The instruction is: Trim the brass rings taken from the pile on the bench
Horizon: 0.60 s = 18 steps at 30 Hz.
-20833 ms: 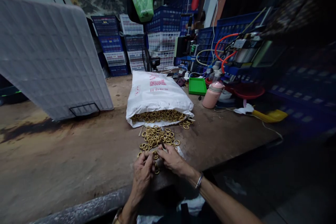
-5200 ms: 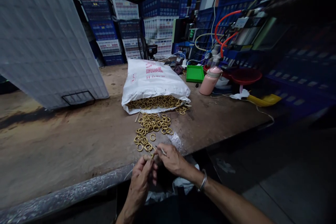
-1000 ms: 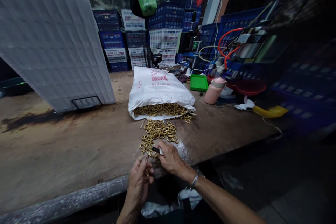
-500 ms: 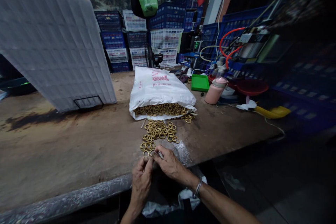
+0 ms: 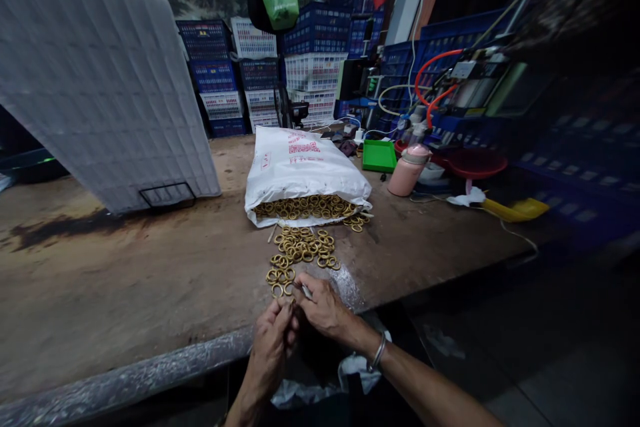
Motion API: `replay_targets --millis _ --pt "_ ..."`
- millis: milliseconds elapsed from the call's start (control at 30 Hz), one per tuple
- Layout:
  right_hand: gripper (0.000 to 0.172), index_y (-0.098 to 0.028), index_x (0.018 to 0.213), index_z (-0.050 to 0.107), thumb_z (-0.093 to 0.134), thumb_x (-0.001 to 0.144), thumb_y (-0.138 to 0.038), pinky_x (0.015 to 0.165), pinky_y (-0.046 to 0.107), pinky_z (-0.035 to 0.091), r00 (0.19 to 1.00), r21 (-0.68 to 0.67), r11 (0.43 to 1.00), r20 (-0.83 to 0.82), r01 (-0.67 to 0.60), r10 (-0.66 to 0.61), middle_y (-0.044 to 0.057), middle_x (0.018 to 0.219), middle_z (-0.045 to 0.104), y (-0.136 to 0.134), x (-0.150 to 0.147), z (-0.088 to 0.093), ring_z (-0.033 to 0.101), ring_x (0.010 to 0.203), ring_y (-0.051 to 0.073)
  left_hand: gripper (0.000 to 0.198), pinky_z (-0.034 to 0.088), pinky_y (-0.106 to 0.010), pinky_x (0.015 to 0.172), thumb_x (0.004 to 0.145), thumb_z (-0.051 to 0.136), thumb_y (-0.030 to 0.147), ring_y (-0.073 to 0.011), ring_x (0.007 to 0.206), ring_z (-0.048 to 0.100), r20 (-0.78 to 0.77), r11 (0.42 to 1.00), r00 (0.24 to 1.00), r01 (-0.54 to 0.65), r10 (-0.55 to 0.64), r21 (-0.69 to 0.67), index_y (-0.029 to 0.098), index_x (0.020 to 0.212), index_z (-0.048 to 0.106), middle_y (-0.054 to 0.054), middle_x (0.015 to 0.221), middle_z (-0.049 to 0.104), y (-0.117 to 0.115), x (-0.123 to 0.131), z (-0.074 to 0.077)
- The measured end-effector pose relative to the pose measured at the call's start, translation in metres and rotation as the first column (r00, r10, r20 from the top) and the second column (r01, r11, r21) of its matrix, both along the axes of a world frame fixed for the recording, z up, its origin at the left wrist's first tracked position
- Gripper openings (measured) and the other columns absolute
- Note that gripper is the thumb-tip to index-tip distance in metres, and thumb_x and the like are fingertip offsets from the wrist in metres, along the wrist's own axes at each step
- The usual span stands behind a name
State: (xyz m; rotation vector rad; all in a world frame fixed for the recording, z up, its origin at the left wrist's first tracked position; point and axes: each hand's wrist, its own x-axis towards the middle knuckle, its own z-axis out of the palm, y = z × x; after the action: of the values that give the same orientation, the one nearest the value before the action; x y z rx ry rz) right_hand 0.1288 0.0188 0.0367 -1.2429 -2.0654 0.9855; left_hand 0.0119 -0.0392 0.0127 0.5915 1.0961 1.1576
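Over the table's front edge, my left hand (image 5: 269, 337) is closed in a pinch, with a bit of a brass-coloured ring (image 5: 293, 302) showing at the fingertips. My right hand (image 5: 324, 307) is wrapped round a slim grey tool (image 5: 307, 292); most of it is hidden by the fingers, so its kind is unclear. The hands almost meet. Just beyond them lie loose brass-coloured rings (image 5: 300, 245) in a trail. It leads back to a white woven sack (image 5: 305, 170) lying on its side, its open mouth full of the same rings.
A pale ribbed panel (image 5: 110, 93) stands on the table (image 5: 150, 287) at left. Toward the back right are a green tray (image 5: 379, 156), a pink bottle (image 5: 407, 172) and a yellow scoop (image 5: 515, 209). Stacked crates (image 5: 317, 71) line the back.
My left hand has turned slightly and its fingertips have come up to my right hand's. The rings on the table look unchanged. The whole view has shifted slightly.
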Motion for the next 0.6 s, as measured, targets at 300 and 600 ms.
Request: replay_targets --millis 300,600 --pt "0.033 -0.02 0.091 0.049 0.039 0.063 -0.006 0.059 0.022 0.03 0.958 0.158 0.978 0.273 -0.137 0.09 0.001 0.071 0.059 -0.007 0.01 -0.012 0.051 0.062 0.013 0.038 0.021 -0.014 0.035 0.063 0.061 0.053 -0.0022 0.034 0.032 -0.045 0.997 0.996 -0.072 0.073 0.027 0.019 0.072 0.046 0.009 0.049 0.047 0.001 0.0 0.002" --pt "0.033 -0.019 0.092 0.048 0.039 0.063 -0.007 0.054 0.024 0.026 0.923 0.16 0.974 0.374 -0.162 0.093 0.002 0.068 0.057 -0.01 0.006 -0.012 0.05 0.057 0.014 0.038 0.022 -0.017 0.039 0.065 0.058 0.054 -0.0042 0.038 0.031 -0.25 0.98 0.959 -0.088 0.131 0.177 0.017 0.065 0.05 0.007 0.048 0.045 -0.001 0.001 0.008"
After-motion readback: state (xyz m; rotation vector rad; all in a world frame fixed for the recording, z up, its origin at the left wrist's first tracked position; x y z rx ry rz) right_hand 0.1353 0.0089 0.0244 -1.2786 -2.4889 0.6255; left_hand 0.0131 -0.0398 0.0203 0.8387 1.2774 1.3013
